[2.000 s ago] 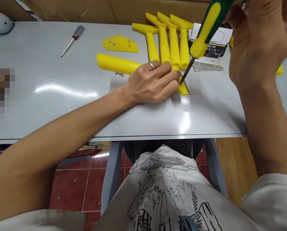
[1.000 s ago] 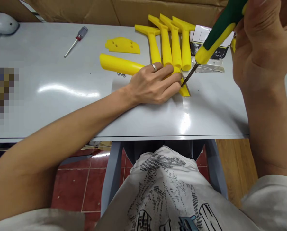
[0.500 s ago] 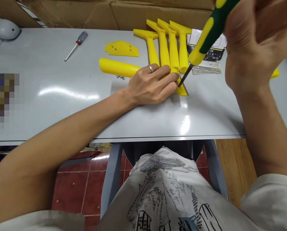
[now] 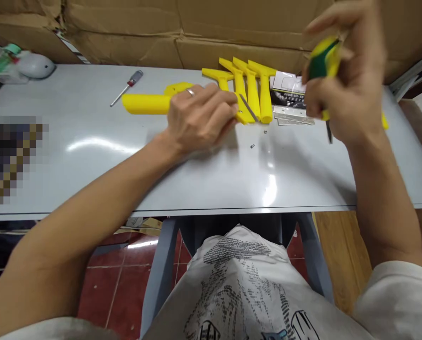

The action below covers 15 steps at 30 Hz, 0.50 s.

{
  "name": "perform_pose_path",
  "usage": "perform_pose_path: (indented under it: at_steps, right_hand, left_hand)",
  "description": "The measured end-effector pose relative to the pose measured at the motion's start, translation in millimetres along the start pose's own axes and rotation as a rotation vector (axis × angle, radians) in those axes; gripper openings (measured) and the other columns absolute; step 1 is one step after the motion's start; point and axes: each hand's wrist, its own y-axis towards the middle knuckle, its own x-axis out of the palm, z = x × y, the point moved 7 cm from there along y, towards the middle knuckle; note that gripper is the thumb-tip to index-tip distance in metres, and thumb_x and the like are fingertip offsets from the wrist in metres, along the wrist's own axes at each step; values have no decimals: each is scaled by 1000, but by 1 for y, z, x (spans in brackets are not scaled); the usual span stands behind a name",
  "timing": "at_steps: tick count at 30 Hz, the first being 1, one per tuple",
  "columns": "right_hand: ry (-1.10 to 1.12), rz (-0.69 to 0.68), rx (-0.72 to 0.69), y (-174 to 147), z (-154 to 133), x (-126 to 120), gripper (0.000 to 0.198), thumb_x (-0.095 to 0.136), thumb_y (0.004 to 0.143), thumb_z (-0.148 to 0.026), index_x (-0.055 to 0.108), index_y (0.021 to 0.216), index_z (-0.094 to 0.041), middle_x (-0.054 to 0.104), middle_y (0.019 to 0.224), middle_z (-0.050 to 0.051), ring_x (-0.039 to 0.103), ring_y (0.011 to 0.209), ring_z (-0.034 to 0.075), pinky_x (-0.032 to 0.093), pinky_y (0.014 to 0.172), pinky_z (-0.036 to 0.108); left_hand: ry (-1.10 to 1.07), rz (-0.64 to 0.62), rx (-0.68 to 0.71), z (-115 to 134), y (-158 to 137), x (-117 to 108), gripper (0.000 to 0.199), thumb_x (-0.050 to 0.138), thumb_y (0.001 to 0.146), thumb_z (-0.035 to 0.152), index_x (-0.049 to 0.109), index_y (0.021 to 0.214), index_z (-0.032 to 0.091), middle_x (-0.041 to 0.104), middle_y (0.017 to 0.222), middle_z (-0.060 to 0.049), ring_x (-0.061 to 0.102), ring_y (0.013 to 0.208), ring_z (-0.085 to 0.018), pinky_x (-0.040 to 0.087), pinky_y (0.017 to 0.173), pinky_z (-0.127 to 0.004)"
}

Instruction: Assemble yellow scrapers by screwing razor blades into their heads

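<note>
1. Fingers of the left hand (image 4: pixel 200 115) wrap a yellow scraper (image 4: pixel 145 104), covering its middle.
2. Right hand (image 4: pixel 352 94) clasps a screwdriver (image 4: pixel 317 66), its tip now off the scraper, so driving seems paused; blur softens the grip.
3. Two small metal bits (image 4: pixel 252 146), perhaps screws, lie right of the left hand; which kind, I cannot tell.

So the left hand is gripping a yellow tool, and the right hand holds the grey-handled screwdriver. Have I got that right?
Not quite: in the head view, the right hand holds the green-and-yellow screwdriver; the grey-handled screwdriver lies on the table. The left hand does grip a yellow tool.
</note>
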Motion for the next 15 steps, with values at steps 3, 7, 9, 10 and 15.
perform_pose_path:
  at_steps: [3,7,9,10,15]
  right_hand:
    - [-217,-91,13,-9,3,12,45,90,106,-48,82,144,-24,84,114,14,79,119,40,62,100,49]
    - [-559,-250,63,-17,5,34,14,75,105,-20,83,115,-14,82,108,19,76,98,37,50,87,45]
    - [-629,-263,61,-16,1,41,17,69,110,-22,82,115,-11,82,120,24,76,100,37,47,85,44]
    - [-626,-256,57,-15,-1,44,22,68,114,-26,82,117,-10,81,126,26,76,104,38,47,86,43]
    - [-518,-255,61,-14,-9,55,31,78,117,-42,79,116,-10,80,125,25,75,113,39,49,93,41]
  left_hand:
    - [-32,228,-63,-42,-1,9,57,32,126,73,68,128,29,84,151,-21,83,133,-43,60,116,-84]
    - [-28,461,73,-59,3,25,58,31,130,73,62,122,25,85,132,-20,83,114,-37,63,104,-68]
    - [-10,522,137,-58,4,24,52,33,131,68,61,123,25,83,132,-18,82,114,-35,62,102,-62]
    - [-14,540,139,-59,4,21,52,33,131,68,61,123,25,82,133,-18,81,115,-34,61,104,-61]
    - [-78,547,51,-75,7,5,60,30,130,77,58,128,24,77,141,-21,76,127,-38,53,118,-68]
